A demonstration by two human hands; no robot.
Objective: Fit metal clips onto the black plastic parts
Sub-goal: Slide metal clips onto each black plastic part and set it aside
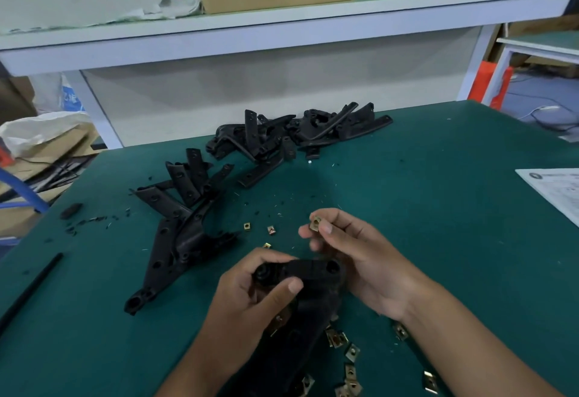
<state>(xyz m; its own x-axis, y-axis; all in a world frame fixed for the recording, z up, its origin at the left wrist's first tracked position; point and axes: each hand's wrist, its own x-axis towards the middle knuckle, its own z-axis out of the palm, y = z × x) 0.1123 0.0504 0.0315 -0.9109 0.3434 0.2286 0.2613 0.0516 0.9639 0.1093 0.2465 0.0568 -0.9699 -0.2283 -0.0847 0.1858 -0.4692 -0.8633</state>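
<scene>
Our left hand [250, 284] grips the black plastic bracket [308, 274] steady over the green counter [438, 208]; just beyond the bracket, our right hand [354, 246] pinches a small brass-coloured metal clip [315, 223], likely orienting it for fitting.

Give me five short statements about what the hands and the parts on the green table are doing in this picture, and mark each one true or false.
1. The right hand pinches a metal clip between thumb and fingers. True.
2. The left hand is empty and lies flat on the table. False: it grips a black plastic part.
3. The held clip is already fitted on the held part. False: it is above the part, apart from it.
4. Loose clips lie on the green table near the right wrist. True.
5. A pile of black parts lies at the table's far edge. True.
</scene>
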